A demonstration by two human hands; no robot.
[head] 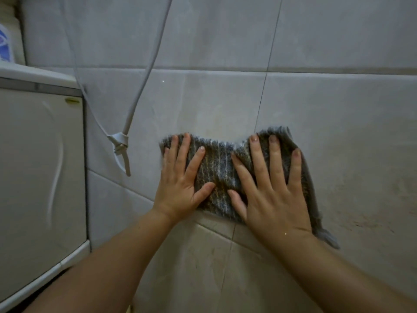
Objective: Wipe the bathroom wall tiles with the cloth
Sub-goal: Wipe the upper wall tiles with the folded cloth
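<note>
Where the two bare forearms entered from the lower edge, they rose side by side toward the wall. Left hand point(180, 184): flat, fingers spread, palm pressed on the left half of the cloth, thumb angled inward. Right hand point(275, 199): flat likewise, fingers spread wide and pointing up, palm covering the cloth's right half; the thumbs of the two hands lay near each other but apart. Cloth point(220, 168): grey, ribbed, held flat against the wall tiles point(338, 132) under both palms; its long axis ran left to right across the wall, its ribs ran up and down, and one loose corner trailed down and to the right past the right wrist. It lay over a vertical grout line and just above a slanting one. Wall tiles: large, pale grey, glossy, with brownish marks to the right of the cloth. Cord point(135, 96): pale, hanging against the tiles left of the cloth, tied in a knot with a short end dangling below. Cabinet point(40, 166): pale, at the left edge, bearing a small yellow label point(72, 100) too small to read. Blue-and-white printed item point(4, 44): top left corner, its writing not legible.
</note>
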